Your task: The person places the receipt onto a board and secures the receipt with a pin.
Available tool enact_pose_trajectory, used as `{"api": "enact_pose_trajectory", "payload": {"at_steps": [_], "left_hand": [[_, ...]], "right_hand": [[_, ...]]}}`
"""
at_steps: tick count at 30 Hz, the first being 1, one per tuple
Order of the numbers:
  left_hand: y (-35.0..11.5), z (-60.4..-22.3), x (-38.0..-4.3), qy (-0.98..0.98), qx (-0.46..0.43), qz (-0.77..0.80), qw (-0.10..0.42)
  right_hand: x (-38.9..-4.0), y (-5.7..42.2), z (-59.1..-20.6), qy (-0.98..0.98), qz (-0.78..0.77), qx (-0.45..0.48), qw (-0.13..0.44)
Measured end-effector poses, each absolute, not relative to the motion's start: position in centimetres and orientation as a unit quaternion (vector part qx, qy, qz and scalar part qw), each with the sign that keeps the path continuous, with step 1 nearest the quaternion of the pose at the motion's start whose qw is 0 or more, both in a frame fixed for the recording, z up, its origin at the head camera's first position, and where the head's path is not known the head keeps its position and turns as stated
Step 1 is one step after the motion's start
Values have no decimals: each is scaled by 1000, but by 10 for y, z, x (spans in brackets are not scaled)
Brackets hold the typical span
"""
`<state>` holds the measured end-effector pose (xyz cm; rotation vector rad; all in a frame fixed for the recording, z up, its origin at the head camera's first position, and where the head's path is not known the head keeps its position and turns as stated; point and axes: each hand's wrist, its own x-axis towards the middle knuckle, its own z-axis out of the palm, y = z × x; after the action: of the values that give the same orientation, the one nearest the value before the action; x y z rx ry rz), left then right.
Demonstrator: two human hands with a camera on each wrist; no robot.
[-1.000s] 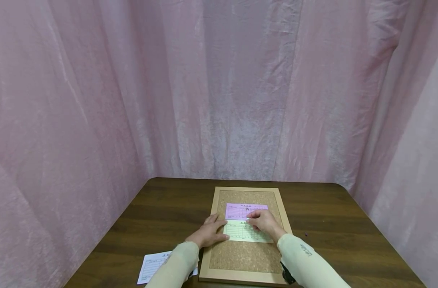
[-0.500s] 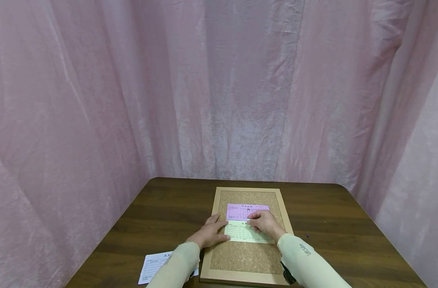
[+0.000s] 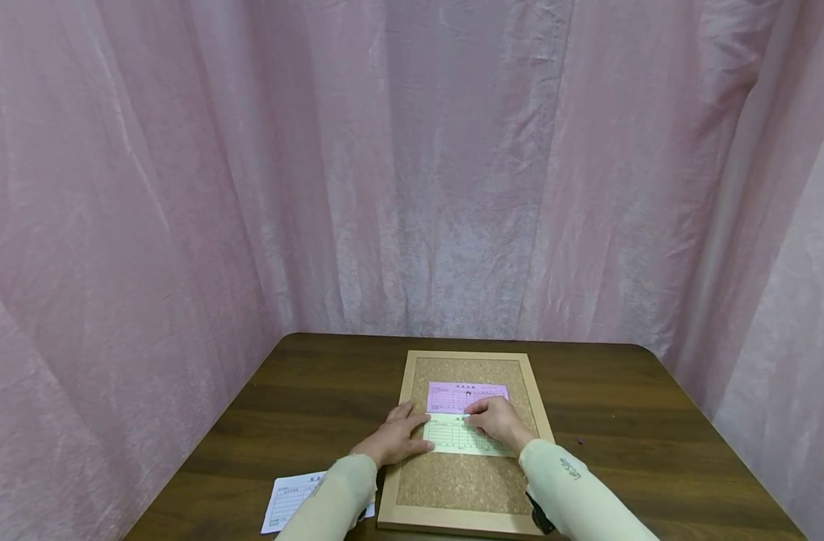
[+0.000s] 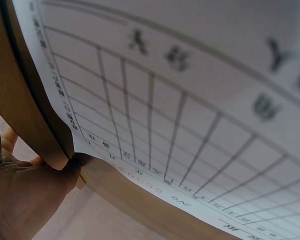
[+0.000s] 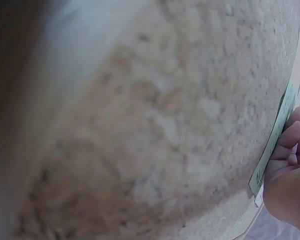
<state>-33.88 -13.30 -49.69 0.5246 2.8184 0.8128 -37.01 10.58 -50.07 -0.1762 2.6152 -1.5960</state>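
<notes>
Little has changed over the last second: the right hand (image 3: 496,421) remains at the upper edge of the pale green printed paper slip (image 3: 455,439), and the left hand (image 3: 393,438) keeps its place at that slip's left side. The whole head view has drifted slightly, which looks like camera movement. For the work in hand, this suggests a moment of steady pressing or fine placing.

The green slip lies flat on the cork board with a light wooden frame (image 3: 459,481), directly below a pink printed paper slip (image 3: 446,394). The right thumb and forefinger are drawn together, pinching what seems to be a small bluish object (image 3: 465,416), perhaps a pin, though it is too small to name surely. The left hand is spread, thumb and forefinger touching the green slip, the rest of it over the frame.

A small pale pin-like dot (image 3: 468,394) shows on the pink slip. Right of the board, a tiny purple object (image 3: 580,441) lies on the dark brown wooden table (image 3: 655,488). A white printed paper (image 3: 286,496) lies left of the board, partly hidden by the left cream sleeve (image 3: 337,500). The right hand covers the green slip's upper right part, and the right wrist view shows mostly blurred cork.
</notes>
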Motion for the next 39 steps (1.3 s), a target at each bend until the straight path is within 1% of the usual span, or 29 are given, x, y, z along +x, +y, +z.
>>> {"api": "enact_pose_trajectory", "payload": {"at_steps": [16,23,39], "left_hand": [[-133,-500,-342,944,180,266,75],[-133,-499,-340,943,174,271,82],[-133,-499,-340,943,174,274,80]], "right_hand": [[-375,106,-503,878,-476,-37,39],[-375,105,-503,884,-465,-32,31],[-374,106,-503,889,-457,-27,22]]}}
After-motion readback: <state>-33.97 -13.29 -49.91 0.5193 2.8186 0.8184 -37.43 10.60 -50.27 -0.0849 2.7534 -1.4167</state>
